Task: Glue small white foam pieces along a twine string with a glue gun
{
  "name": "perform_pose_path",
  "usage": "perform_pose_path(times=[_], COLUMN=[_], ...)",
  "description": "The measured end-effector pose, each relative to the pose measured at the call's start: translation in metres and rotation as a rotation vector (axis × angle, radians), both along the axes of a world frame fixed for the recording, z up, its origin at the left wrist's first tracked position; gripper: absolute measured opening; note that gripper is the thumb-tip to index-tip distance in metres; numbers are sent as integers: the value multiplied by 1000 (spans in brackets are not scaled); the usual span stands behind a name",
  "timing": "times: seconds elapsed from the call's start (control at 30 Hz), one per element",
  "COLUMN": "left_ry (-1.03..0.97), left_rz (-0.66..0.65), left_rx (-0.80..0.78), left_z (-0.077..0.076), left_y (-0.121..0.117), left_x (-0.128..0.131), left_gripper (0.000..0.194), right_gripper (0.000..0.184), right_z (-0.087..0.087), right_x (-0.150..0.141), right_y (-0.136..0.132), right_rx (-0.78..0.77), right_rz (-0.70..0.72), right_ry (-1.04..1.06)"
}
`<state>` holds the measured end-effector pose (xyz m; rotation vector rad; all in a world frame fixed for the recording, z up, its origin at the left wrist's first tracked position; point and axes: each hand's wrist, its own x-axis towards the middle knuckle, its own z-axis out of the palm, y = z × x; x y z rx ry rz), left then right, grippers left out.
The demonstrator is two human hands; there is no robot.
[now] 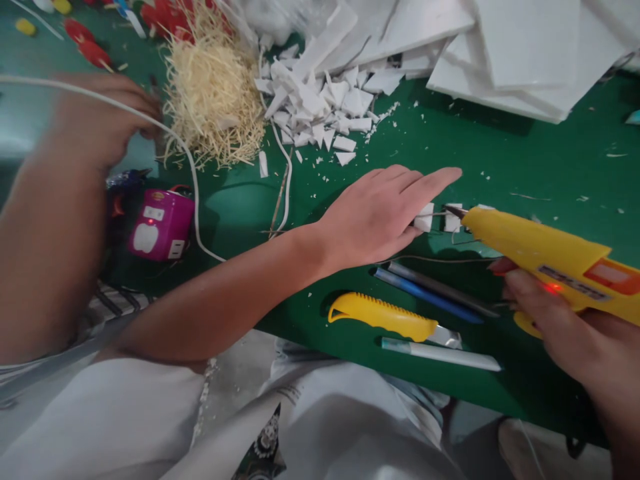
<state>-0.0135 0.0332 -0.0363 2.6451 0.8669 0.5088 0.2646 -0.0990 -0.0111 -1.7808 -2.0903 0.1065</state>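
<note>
My right hand [560, 320] grips a yellow glue gun [550, 247] by its handle, a red light glowing on it. Its dark nozzle rests close to a small white foam piece [453, 219] on the green table. My left hand [377, 213] lies low over the table, one finger stretched out. Between its thumb and fingers sits another white foam piece [425, 217], and a thin wire or stick runs from it toward the nozzle. The fingertips underneath are partly hidden.
Below the hands lie a yellow utility knife [383, 315], a white pen [440, 353] and blue and dark pens [425, 293]. Foam scraps [320, 100], foam sheets [525, 53] and straw-like shreds [213, 93] are behind. Another person's hand [110, 110] is left, near a pink box [163, 225] and white cable [193, 173].
</note>
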Motion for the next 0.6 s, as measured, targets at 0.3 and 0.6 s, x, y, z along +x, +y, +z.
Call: perform_pose_path(times=[0.3, 0.6], left_ry=[25, 54], left_rz=[-3, -31], left_rx=[4, 57], left_z=[7, 1], left_y=[3, 7], left_x=[-18, -25], left_gripper=[60, 62], right_gripper=[11, 38], right_z=[1, -28], right_x=[-1, 25], right_y=[5, 6], right_rx=[-19, 161], right_rz=[-101, -133], right_ry=[78, 208])
